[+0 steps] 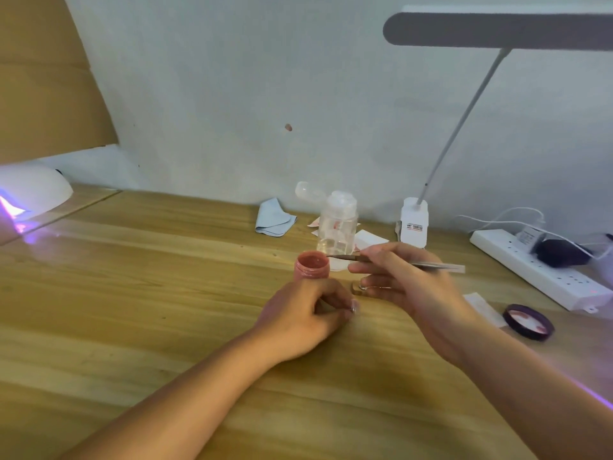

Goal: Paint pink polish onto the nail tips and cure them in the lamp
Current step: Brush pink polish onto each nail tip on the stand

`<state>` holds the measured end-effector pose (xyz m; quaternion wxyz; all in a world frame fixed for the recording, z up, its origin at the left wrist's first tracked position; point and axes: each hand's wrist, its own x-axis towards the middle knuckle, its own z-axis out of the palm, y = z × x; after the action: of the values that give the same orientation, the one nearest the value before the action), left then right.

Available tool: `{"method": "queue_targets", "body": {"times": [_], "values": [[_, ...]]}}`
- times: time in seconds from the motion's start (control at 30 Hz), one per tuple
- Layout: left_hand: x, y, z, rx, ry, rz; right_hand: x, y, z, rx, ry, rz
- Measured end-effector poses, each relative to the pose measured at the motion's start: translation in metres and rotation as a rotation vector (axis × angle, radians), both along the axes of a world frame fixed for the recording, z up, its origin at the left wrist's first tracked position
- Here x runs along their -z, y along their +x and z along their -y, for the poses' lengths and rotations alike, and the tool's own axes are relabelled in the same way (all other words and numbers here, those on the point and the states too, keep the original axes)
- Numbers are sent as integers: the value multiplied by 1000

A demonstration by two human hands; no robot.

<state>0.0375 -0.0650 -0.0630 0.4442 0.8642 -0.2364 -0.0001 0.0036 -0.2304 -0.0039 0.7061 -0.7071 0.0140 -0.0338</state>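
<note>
Right hand (408,283) pinching brush (441,266), tip hovering at rim of open pink polish jar (311,264). Left hand (302,313) resting on table (132,293) beside jar, fingers curled; grasp unclear.

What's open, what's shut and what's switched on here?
Small pink polish jar: open, lid off.
Dark purple round lid: off, lying inside up on the wooden table.
Clear plastic bottle: flip cap open.
White dome curing lamp: on, glowing purple.
Thin metal brush: held in the right hand, tip at the jar's rim.
White power strip: plug in it.
</note>
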Motion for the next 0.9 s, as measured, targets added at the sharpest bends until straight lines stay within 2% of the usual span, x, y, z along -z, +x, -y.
{"method": "queue_targets", "body": {"times": [0.17, 0.27, 0.37, 0.47, 0.6, 0.9], "values": [[0, 1, -3, 7, -4, -5, -3, 13, -10, -20, -113, 10], [0, 0, -3, 22, -39, -9, -3, 11, -8, 16, -21, 37], [2, 0, -1, 14, -42, -7, 5, -6, 7, -46, 125, 78], [3, 0, 0, 1, -31, -6, 20, -30, 18, -19, 152, 113], [0, -2, 1, 10, -21, 22, 39, -44, 21, 55, 57, 165], [-1, -2, 1, -17, -23, 16, 42, -44, 16, 22, -123, 214]]}}
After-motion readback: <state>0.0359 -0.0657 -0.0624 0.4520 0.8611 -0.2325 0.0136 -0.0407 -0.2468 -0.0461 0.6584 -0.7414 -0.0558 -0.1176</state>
